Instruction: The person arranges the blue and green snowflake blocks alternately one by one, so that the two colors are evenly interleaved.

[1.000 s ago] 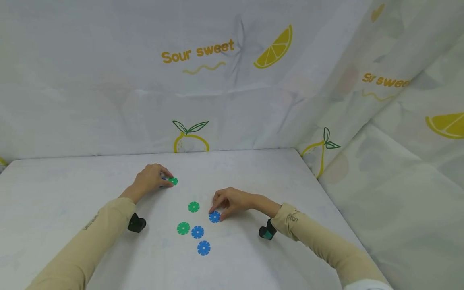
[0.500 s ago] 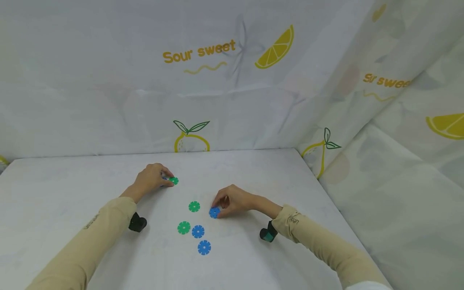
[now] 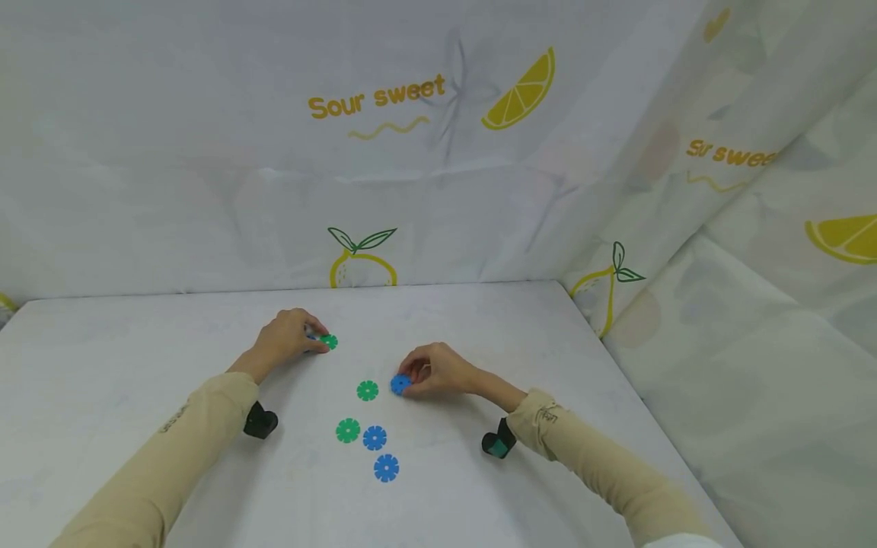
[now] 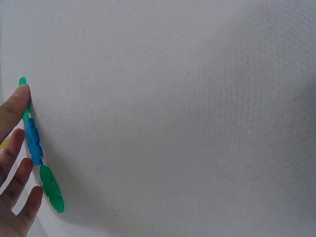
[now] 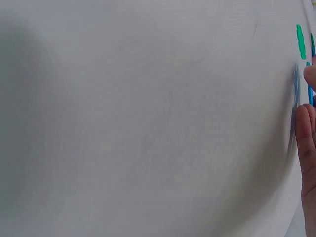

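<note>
My left hand grips a joined row of notched plastic discs at the back of the table. A green disc sticks out past its fingertips. The left wrist view shows a blue disc in the middle of that row and another green disc at its lower end. Between thumb and fingers, my right hand pinches a single blue disc, its edge raised off the cloth. Closest to it lies a loose green disc, flat on the table.
Toward the front lie a second loose green disc and two blue discs, one beside it and one nearer me. A white cloth covers the table. Lemon-printed sheets hang behind and at the right.
The right hand has lifted its blue disc from the cloth and carried it away from me and slightly left. The left hand and the loose discs have stayed put.
</note>
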Demonstrator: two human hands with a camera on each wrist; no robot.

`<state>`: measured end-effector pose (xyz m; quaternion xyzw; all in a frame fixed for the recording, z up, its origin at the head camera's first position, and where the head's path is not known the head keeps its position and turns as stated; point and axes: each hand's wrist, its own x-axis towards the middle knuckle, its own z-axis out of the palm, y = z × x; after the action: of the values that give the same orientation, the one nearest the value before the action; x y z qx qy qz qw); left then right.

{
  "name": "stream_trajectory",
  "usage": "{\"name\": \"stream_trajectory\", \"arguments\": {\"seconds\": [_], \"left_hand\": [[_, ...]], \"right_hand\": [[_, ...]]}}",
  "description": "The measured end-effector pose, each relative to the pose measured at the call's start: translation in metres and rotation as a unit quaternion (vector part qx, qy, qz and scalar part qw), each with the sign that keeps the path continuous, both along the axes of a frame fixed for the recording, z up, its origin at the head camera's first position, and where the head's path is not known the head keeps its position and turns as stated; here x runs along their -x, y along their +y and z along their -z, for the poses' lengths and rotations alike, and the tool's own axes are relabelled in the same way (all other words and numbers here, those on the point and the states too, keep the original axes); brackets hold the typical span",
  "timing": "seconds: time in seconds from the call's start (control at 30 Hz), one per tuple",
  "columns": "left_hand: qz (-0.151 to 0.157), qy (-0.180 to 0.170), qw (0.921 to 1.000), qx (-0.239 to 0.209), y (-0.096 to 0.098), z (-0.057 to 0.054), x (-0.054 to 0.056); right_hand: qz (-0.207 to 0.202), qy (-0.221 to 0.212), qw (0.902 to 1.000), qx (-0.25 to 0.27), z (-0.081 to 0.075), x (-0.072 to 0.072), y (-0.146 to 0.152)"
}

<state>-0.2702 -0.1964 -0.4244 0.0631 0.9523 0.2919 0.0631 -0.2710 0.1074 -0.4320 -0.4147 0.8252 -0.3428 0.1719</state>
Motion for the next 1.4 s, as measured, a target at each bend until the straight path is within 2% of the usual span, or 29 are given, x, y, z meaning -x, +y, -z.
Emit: {"name": "stream_trajectory", "arguments": {"seconds": [0.17,0.33,0.7,0.9,1.17,1.4], "left_hand": [[-0.001,-0.006,0.9999,-0.012,0.000,0.000,-0.001],[-0.003,-0.004,0.9999,-0.009,-0.002,0.001,-0.001],[0.000,0.000,1.0000,-0.003,-0.003,0.003,0.002],[0.002,0.009,1.0000,0.002,-0.001,0.004,0.004],[0.000,0.006,1.0000,0.002,-0.002,0.004,0.005],[-0.001,0.000,1.0000,0.005,-0.003,0.004,0.006]], "right_hand": [[0.047,-0.017,0.9984,0.027,0.004,0.000,-0.002],[0.072,-0.016,0.9960,0.050,0.004,0.004,-0.008],[0.079,-0.008,0.9961,0.040,-0.008,0.031,-0.032],[0.078,-0.012,0.9956,0.050,-0.008,0.042,-0.046],[0.103,-0.038,0.9936,0.029,-0.005,0.048,-0.065],[0.122,-0.028,0.9919,-0.019,-0.004,0.053,-0.083]]}}
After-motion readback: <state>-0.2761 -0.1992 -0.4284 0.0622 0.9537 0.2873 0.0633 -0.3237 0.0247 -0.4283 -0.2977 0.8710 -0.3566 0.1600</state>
